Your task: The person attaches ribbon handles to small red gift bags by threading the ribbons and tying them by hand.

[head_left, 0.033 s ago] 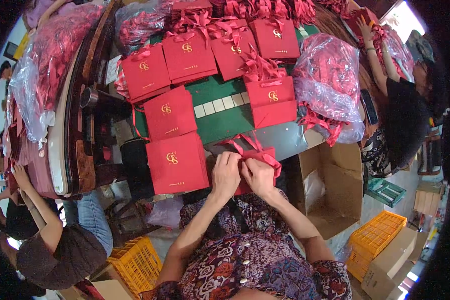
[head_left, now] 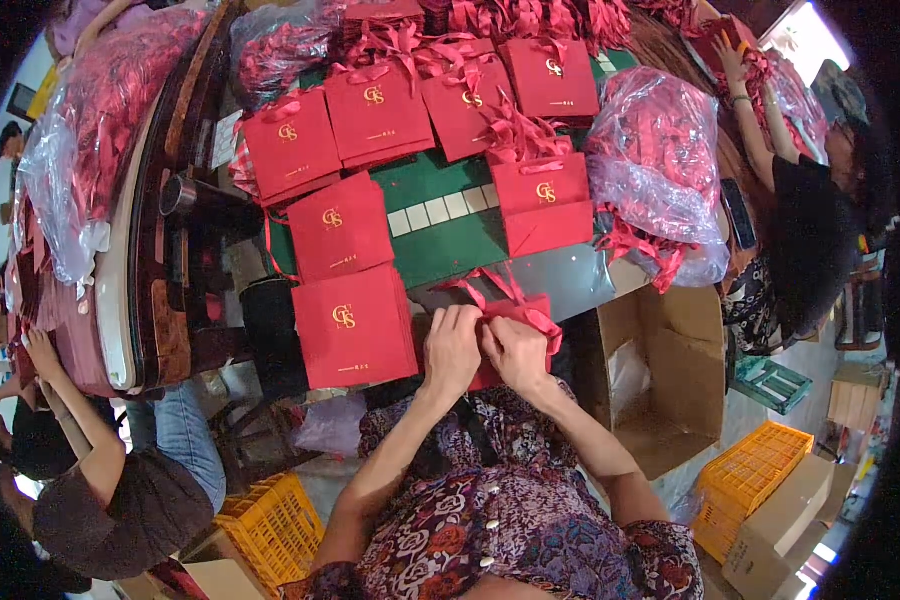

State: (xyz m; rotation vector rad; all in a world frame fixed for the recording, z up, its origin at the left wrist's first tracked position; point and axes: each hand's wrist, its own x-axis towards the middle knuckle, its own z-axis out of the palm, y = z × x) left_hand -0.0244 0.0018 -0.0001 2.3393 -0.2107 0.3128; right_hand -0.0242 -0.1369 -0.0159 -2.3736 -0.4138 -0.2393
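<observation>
While a co-worker in a brown top (head_left: pixel 120 500) bends over a yellow slatted plastic crate (head_left: pixel 275 525) at the far left, a large clear plastic sack stuffed with red pieces (head_left: pixel 85 130) leans on the curved wooden edge above. Next to it, flat red paper gift bags with gold emblems (head_left: pixel 355 325) lie in overlapping rows across the green table top (head_left: pixel 440 235), the nearest one just left of the hands.

At the centre, the person's left hand (head_left: pixel 452 345) is curled, its fingertips pinched together on the red ribbon (head_left: pixel 505 300) of a small red paper gift bag (head_left: pixel 530 310) that sits at the near edge of the table, against the person's body. The right hand (head_left: pixel 515 350) touches the left one, thumb side to thumb side; its fingers are also bent and closed on the same ribbon and the upper edge of the bag. Loops of the ribbon rise above both hands.

To the right, an open brown cardboard box (head_left: pixel 670 370) stands on the floor beside the person's patterned sleeve. Above it a second clear plastic sack of red items (head_left: pixel 660 160) rests on the table. Farther right, another person in dark clothing (head_left: pixel 810 240) reaches an arm upward, and an orange plastic crate (head_left: pixel 755 480) sits near the lower right.
</observation>
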